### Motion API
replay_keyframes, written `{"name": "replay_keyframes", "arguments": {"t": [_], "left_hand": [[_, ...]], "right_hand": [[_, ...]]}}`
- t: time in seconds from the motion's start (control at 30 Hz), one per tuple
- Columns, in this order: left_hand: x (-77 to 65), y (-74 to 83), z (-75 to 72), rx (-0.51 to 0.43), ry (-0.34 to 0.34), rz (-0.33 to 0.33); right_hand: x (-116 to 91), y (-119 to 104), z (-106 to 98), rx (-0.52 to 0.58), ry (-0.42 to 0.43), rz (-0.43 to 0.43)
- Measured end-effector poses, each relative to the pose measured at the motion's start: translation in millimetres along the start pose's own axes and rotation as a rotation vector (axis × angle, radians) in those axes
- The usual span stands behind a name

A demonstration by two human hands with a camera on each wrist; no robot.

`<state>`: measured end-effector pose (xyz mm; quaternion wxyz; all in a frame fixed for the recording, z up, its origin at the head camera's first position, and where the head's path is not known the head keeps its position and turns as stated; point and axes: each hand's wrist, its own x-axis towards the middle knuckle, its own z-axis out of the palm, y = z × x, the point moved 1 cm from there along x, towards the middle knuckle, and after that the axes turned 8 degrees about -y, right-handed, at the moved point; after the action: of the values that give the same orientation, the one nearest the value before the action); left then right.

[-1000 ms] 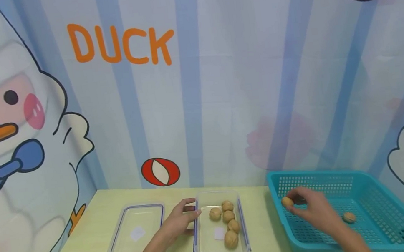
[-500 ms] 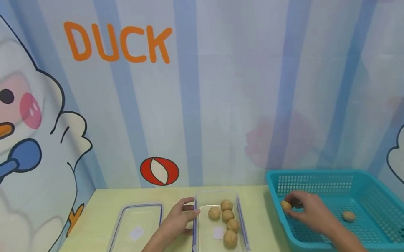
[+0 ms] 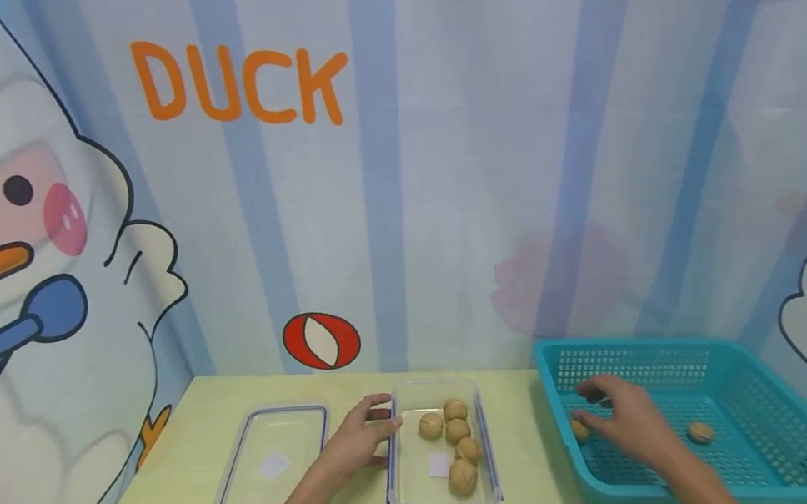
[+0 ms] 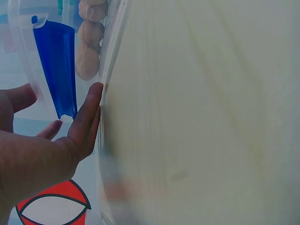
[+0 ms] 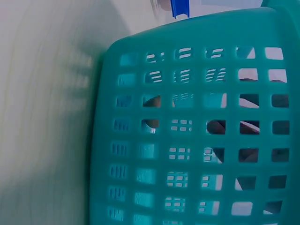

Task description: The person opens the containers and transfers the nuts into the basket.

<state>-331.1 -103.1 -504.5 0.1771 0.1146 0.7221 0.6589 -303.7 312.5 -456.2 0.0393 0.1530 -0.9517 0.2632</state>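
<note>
My left hand [image 3: 359, 441] touches the left side of a clear plastic food container [image 3: 421, 493] with blue edging. Several walnuts [image 3: 463, 477] lie inside it, mostly in a row along its right side. In the left wrist view, the fingers [image 4: 89, 117] lie fairly straight beside the container's blue latch [image 4: 58, 65]. My right hand [image 3: 630, 422] is over the left part of a turquoise basket [image 3: 794, 481], thumb and fingers spread apart. Just below its thumb, one walnut [image 3: 580, 430] sits by the basket's left wall; another walnut [image 3: 700, 432] lies farther right.
A clear lid [image 3: 271, 436] with a blue seal lies on the pale yellow table [image 3: 529, 472], left of the container. Behind the table hangs a printed curtain [image 3: 435, 198]. In the right wrist view the basket's perforated wall [image 5: 197, 112] blocks most of the hand.
The right hand has let go of the walnut it pinched; that walnut is now lower, by the basket's left wall. The left hand and container stay in place.
</note>
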Motion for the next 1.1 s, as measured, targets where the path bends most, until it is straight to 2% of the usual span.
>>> {"name": "replay_keyframes", "arguments": {"t": [0.2,0.33,0.43,0.6,0.8,1.0,1.1], "left_hand": [[0.5,0.5,0.4,-0.001,-0.006,0.005],[1.0,0.6,0.3,-0.002,-0.011,0.008],[0.6,0.2,0.3,0.003,-0.007,0.005],[0.0,-0.5,0.5,0.003,0.006,0.005],[1.2,-2.0,0.4,-0.006,0.003,0.010],[0.1,-0.2,0.2,-0.006,-0.004,0.010],[0.6,0.9,0.2,-0.002,-0.009,0.016]], "right_hand": [[0.1,-15.0,-4.3,-0.006,0.092,-0.077],[2.2,-42.2,-5.9,0.013,0.111,-0.128],[7.3,-65.7,-0.8,0.023,0.120,-0.198],[17.0,-98.3,18.3,0.039,0.100,-0.295],[31.6,-120.5,47.8,0.077,0.040,-0.356],[52.7,-137.9,80.8,0.182,-0.047,-0.342],[64.7,-142.5,96.5,0.168,-0.075,-0.339]]}}
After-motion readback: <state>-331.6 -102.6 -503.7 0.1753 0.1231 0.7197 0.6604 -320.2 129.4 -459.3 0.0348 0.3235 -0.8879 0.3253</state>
